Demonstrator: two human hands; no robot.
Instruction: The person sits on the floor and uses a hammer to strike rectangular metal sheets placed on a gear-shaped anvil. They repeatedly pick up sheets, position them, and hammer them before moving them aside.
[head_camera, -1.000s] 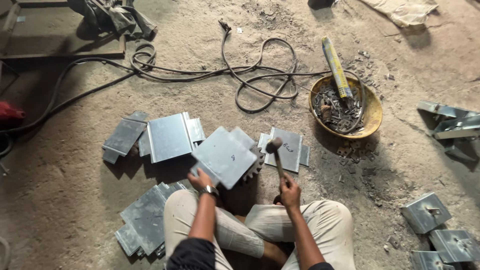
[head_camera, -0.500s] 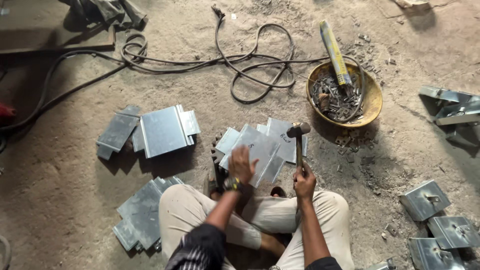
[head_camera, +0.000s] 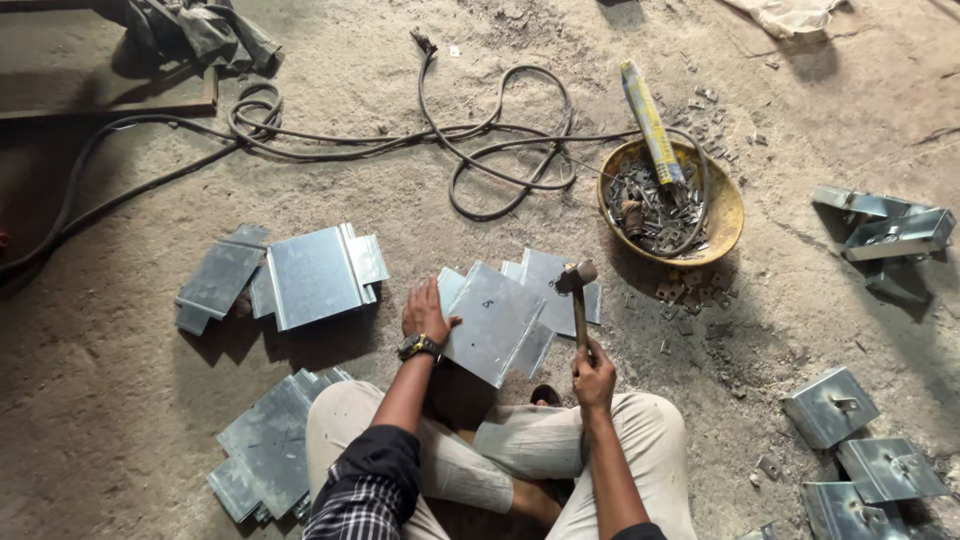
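I sit cross-legged on a dusty floor. My left hand (head_camera: 425, 312), with a wristwatch, presses on the left edge of a flat galvanised metal sheet (head_camera: 495, 322) lying in front of my knees. My right hand (head_camera: 593, 376) grips the wooden handle of a hammer (head_camera: 577, 290), whose head is raised over the sheet's right side. More sheet pieces (head_camera: 560, 285) lie under and behind that sheet.
Stacks of metal sheets lie at left (head_camera: 315, 274) and by my left knee (head_camera: 270, 450). A yellow bowl (head_camera: 722, 215) of small metal parts holds a long packet (head_camera: 650, 120). Black cables (head_camera: 480, 150) loop behind. Folded metal boxes (head_camera: 830, 405) sit at right.
The sheet has come down from a tilted hold and now lies flat under my left hand. The hammer stays raised over it, shifting slightly.
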